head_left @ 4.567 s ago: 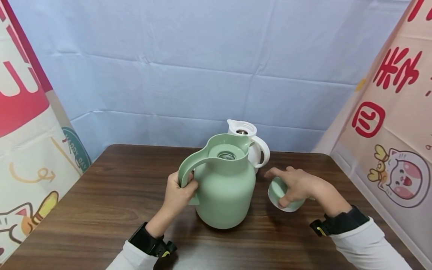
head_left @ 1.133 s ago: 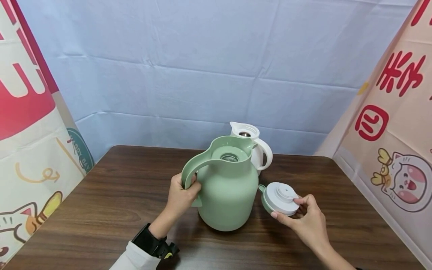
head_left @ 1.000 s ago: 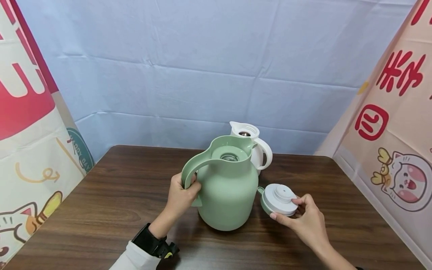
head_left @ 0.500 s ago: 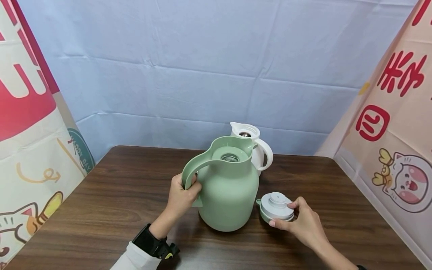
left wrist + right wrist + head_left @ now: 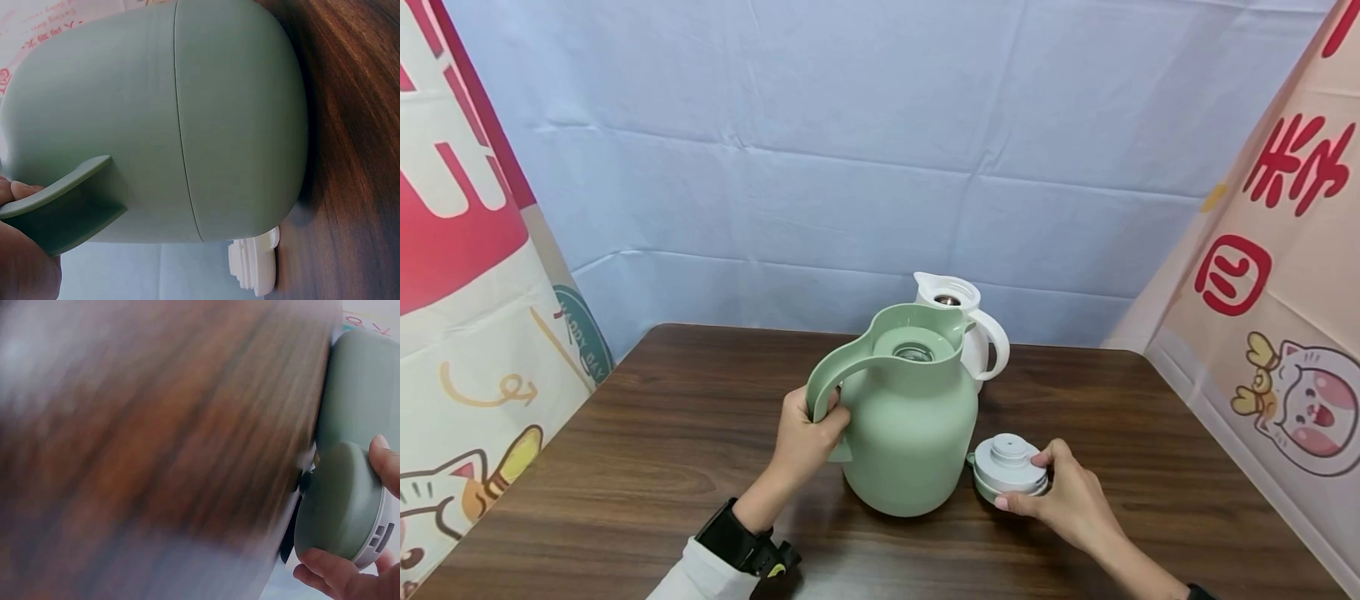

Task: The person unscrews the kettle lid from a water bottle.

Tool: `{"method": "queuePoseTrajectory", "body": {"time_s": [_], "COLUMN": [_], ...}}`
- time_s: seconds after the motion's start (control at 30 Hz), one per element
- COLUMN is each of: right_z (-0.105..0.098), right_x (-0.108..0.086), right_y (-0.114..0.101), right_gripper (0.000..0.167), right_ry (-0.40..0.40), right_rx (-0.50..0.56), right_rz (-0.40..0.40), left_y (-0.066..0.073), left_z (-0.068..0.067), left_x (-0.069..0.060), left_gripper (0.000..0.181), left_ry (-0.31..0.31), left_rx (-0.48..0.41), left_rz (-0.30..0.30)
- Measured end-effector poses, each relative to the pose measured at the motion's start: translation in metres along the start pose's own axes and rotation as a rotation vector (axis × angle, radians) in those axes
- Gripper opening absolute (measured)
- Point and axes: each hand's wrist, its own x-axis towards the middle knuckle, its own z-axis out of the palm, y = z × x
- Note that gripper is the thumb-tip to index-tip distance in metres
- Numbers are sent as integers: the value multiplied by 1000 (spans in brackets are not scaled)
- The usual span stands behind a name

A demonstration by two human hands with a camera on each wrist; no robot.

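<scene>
A green thermos jug (image 5: 910,425) stands on the brown table with its mouth uncovered. My left hand (image 5: 808,433) grips its handle (image 5: 835,371), also seen in the left wrist view. Just right of the jug, my right hand (image 5: 1067,496) pinches the edge of its green-and-white lid (image 5: 1009,468) between thumb and fingers. The lid is upside down, white stepped underside up, low at the table. In the right wrist view the lid's green top (image 5: 337,506) shows close to the wood; whether it touches is unclear.
A white jug (image 5: 977,346) stands behind the green one, partly hidden, its mouth uncovered. The left wrist view shows a white ridged piece (image 5: 253,262) on the table beyond the green jug. A blue cloth (image 5: 850,167) hangs behind the table (image 5: 662,433), with printed cloths at both sides.
Since the oldest frame the lid has been flipped from green side up to white side up. Over the last second my right hand lowers it, slightly leftward. My left hand keeps its grip.
</scene>
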Motion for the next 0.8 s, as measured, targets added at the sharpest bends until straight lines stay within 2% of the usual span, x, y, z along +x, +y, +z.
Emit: {"method": "queuePoseTrajectory", "body": {"time_s": [0.3,0.53,0.8], "right_z": [0,6,9], "right_x": [4,9,10], "right_y": [-5,-8,-5], "right_gripper": [96,112,103], "right_ry": [-91,-152,-156], "right_rx": [-3,-50,-67], "right_rz": [8,-20,-52], "left_y": [-1,-1,-1], "left_z": [0,0,-1], "left_x": [-1,0,0], "left_gripper": [42,44,43], "left_ry": [6,0,-3], "left_rx": [-8,-11,-15], "left_rz": [-45,-46,-32]}}
